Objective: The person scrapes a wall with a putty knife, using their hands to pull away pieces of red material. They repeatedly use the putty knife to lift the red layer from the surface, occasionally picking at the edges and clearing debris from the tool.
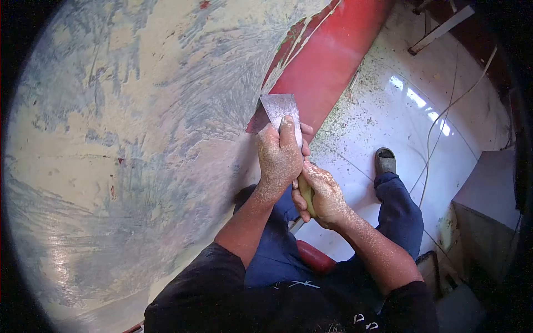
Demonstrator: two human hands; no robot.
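A scraper (282,105) with a flat metal blade and a yellowish handle is held in both hands. My left hand (278,152) grips it near the blade, its thumb lying along the metal. Lower down, my right hand (323,194) is wrapped round the handle. The blade's wide edge points away from me, at the border between a large mottled cream and grey surface (139,139) and a red painted strip (325,72). Loose cream coating curls along that border. Dust and small flakes cover both hands and forearms.
Pale floor tiles (400,127) with scattered flakes lie at the right. A thin cable (444,111) crosses them. Metal legs (441,30) stand at the upper right, and a grey box-like object (488,188) at the right edge. My shoe (385,161) rests on the floor.
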